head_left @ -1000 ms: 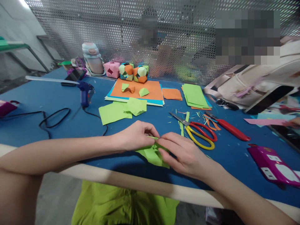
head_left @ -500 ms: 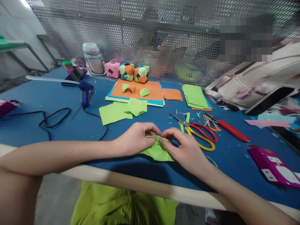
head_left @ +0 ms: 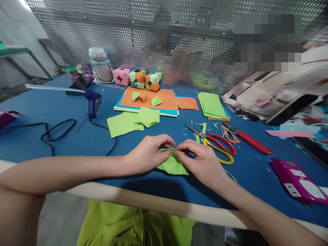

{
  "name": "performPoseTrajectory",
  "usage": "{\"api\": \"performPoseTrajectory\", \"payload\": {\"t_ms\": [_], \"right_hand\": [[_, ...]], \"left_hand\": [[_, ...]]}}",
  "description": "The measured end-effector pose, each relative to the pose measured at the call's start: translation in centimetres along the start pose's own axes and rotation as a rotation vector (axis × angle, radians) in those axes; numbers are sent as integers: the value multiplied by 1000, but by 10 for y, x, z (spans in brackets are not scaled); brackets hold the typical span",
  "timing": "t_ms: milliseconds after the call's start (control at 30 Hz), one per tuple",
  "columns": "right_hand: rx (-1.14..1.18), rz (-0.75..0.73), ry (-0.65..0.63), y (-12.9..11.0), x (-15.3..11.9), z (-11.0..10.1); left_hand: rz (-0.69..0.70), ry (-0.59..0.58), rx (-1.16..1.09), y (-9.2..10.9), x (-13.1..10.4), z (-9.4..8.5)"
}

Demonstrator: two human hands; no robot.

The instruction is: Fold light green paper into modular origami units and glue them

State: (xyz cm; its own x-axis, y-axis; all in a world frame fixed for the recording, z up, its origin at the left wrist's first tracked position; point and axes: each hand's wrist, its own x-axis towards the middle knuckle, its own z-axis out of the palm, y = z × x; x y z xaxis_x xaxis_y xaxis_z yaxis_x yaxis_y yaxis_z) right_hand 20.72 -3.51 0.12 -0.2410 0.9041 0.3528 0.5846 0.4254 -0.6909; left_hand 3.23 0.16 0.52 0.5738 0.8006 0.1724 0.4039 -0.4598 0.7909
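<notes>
A creased piece of green paper [head_left: 174,166] is pinched between both hands above the near edge of the blue table. My left hand [head_left: 151,152] grips its upper left side, thumb in front and fingers behind. On the upper right, my right hand [head_left: 201,160] pinches the same edge with thumb and bent fingers. The fingertips behind the paper are partly hidden. Just right of my right hand lie scissors [head_left: 220,147] with red and yellow handles. Beyond the hands, more green sheets [head_left: 124,124] lie on the table, one of them folded [head_left: 148,117].
A blue glue gun [head_left: 92,104] with its black cord stands at left. Orange sheets [head_left: 164,97], folded paper cubes [head_left: 137,79] and a bottle [head_left: 100,66] are further back. At right are green paper [head_left: 210,104], a red-handled tool [head_left: 252,141] and a purple power strip [head_left: 298,181].
The green paper's lower part has tilted and looks slightly smaller between the hands. Both hands keep their pinch, and the whole view has shifted a little.
</notes>
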Motion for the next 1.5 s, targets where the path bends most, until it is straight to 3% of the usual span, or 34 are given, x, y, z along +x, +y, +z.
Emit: {"api": "performPoseTrajectory", "payload": {"t_ms": [233,733,1000,1267,1500], "right_hand": [[0,-30,39,2,1,0],[-21,-162,77,5,-2,6],[-29,-141,81,7,1,1],[-8,-121,39,10,3,-1],[-15,-173,12,10,2,3]], "left_hand": [[-29,-72,49,-1,2,-3],[-69,-55,49,-1,3,-3],[-71,-180,55,5,4,-14],[-30,-243,142,3,5,-21],[32,-230,130,2,6,-15]]}}
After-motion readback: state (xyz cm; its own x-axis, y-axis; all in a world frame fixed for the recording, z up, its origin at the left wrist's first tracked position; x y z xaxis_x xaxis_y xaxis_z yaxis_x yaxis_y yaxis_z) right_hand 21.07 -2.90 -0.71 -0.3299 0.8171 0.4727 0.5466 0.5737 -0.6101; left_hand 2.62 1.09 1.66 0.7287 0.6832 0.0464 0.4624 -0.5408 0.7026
